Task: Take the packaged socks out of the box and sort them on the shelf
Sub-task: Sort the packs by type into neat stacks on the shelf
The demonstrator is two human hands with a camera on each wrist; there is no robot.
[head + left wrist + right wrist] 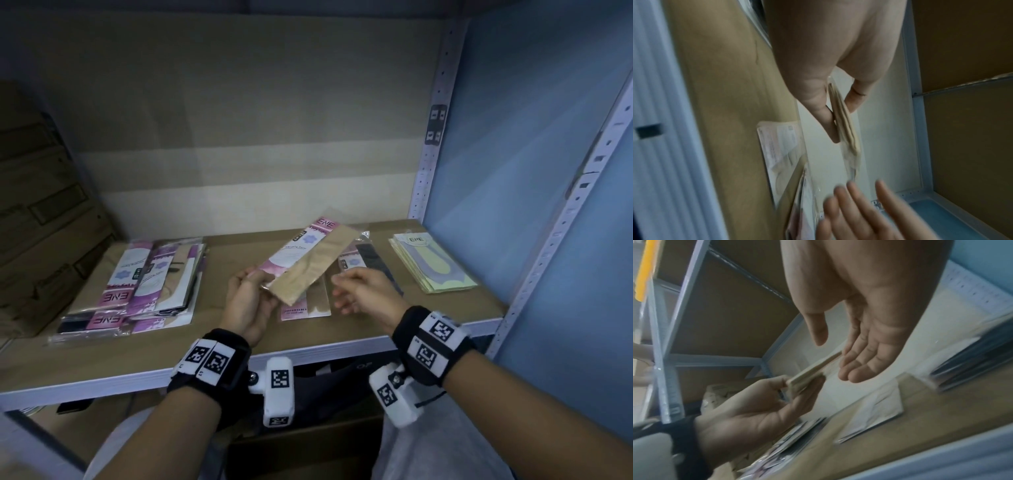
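My left hand (251,291) pinches the near end of a packaged pair of beige socks (305,260) with a pink ENE card, held tilted above the shelf board (394,329). The left wrist view shows thumb and fingers clamped on the pack's edge (842,116). My right hand (356,291) hovers just right of the pack, fingers loosely spread and holding nothing; its bare palm (875,344) faces the pack (809,371). On the shelf lie a left pile of pink and purple packs (147,284), a pink pack (308,310) under my hands, dark sock packs (371,262), and a pale yellow-green stack (431,263).
Brown cardboard cartons (41,212) fill the shelf's left end. A perforated metal upright (428,137) stands at the back right and another upright (561,219) at the front right, beside a blue wall. Under the shelf's white front rim (308,353) sits a dark bag and a box.
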